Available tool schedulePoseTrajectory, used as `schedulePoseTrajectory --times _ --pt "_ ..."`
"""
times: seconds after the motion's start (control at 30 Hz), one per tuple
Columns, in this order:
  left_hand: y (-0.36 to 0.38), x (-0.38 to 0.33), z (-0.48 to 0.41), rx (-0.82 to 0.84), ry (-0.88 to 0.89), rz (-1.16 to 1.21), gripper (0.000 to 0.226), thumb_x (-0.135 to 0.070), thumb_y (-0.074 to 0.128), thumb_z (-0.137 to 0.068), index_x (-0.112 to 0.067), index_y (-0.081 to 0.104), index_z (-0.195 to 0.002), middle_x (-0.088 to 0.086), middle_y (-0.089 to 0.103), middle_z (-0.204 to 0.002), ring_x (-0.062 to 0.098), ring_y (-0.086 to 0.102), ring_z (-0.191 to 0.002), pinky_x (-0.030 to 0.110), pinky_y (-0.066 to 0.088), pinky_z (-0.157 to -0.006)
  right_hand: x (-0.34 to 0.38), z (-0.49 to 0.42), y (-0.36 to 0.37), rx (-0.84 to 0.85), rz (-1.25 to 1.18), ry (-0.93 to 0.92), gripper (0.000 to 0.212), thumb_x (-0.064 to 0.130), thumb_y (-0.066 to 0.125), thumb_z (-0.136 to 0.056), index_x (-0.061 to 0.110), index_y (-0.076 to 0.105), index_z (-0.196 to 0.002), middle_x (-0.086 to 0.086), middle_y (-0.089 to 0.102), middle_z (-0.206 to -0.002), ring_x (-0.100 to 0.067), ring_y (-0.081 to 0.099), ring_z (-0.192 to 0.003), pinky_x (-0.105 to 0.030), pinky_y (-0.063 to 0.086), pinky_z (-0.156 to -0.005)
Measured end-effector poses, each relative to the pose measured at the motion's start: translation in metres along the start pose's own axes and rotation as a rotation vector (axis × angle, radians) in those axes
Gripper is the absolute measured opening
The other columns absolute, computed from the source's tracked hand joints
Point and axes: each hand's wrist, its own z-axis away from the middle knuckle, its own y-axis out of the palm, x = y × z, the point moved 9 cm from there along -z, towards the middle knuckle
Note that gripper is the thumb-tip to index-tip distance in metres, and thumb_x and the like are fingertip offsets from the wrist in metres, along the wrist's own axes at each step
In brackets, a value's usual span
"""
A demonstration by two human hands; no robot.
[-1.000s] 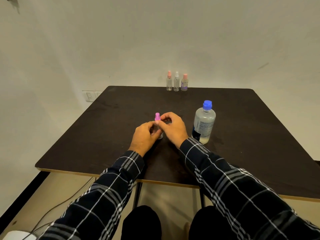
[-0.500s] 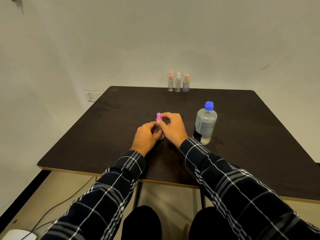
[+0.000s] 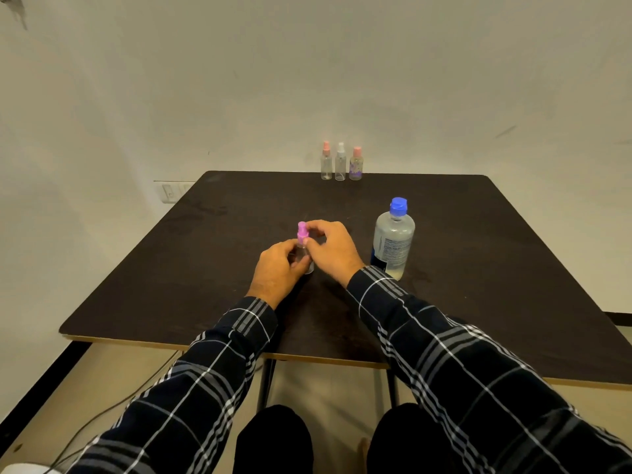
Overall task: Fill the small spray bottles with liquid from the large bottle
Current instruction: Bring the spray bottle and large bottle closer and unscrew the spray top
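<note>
A small clear spray bottle (image 3: 306, 265) stands on the dark table (image 3: 212, 268) near the middle. My left hand (image 3: 278, 268) grips its body, which is mostly hidden. My right hand (image 3: 330, 249) pinches its pink spray cap (image 3: 302, 231) with thumb and fingers. The large bottle (image 3: 393, 239), clear with a blue cap and a label, stands upright just right of my right hand, partly filled with pale liquid. Three more small spray bottles (image 3: 340, 162) stand in a row at the table's far edge, two with pink caps and one with a white cap.
A wall rises right behind the table's far edge, with a socket plate (image 3: 171, 191) at the left. A cable (image 3: 113, 408) runs on the floor under the near left corner. My knees (image 3: 273, 436) are below the near edge.
Both hands stay on the small bottle; the right fingers have shifted slightly on the pink cap. The large bottle and the far row have not moved.
</note>
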Motion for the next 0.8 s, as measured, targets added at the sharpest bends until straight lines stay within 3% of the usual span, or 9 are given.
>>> schedulePoseTrajectory --times 0.1,0.2,0.3,0.6,0.8 --pt "0.0 0.0 0.0 0.003 0.002 0.005 0.028 -0.025 0.067 -0.094 -0.021 0.066 -0.121 -0.003 0.068 -0.108 0.007 0.064 -0.098 0.027 0.052 -0.09 -0.007 0.003 -0.002 -0.018 0.007 0.09 0.054 0.04 0.076 -0.084 0.017 0.055 -0.128 -0.001 0.055 -0.118 -0.013 0.057 -0.103 -0.027 0.051 -0.083" --pt "0.0 0.0 0.0 0.008 -0.012 0.008 0.029 -0.029 0.067 -0.094 -0.019 0.067 -0.121 -0.002 0.069 -0.108 0.009 0.064 -0.099 0.031 0.054 -0.091 -0.004 0.001 -0.003 -0.053 0.029 0.12 0.037 0.036 0.077 -0.084 0.017 0.061 -0.111 -0.002 0.062 -0.109 -0.016 0.061 -0.099 -0.035 0.056 -0.086" --pt "0.0 -0.001 0.001 0.009 -0.018 0.013 0.032 -0.03 0.067 -0.094 -0.018 0.066 -0.124 -0.002 0.068 -0.106 0.01 0.064 -0.097 0.035 0.055 -0.093 0.006 -0.002 -0.006 -0.055 0.073 0.057 0.023 0.028 0.072 -0.09 0.017 0.069 -0.11 -0.002 0.066 -0.108 -0.015 0.064 -0.098 -0.032 0.055 -0.085" --pt "-0.001 -0.001 0.001 -0.002 -0.02 -0.002 0.034 -0.028 0.069 -0.093 -0.022 0.065 -0.125 -0.007 0.067 -0.107 0.008 0.063 -0.098 0.033 0.052 -0.095 0.035 0.005 -0.045 -0.244 -0.015 -0.166 0.03 0.026 0.06 -0.099 0.018 0.062 -0.128 -0.001 0.06 -0.113 -0.002 0.056 -0.092 -0.008 0.043 -0.078" --pt "-0.002 -0.002 0.002 -0.015 -0.012 -0.026 0.035 -0.028 0.069 -0.092 -0.02 0.066 -0.126 -0.005 0.069 -0.108 0.009 0.064 -0.098 0.034 0.053 -0.095 0.026 0.031 -0.068 -0.359 -0.147 -0.277 0.026 0.026 0.062 -0.098 0.024 0.06 -0.123 0.003 0.061 -0.114 -0.004 0.06 -0.099 -0.013 0.05 -0.083"
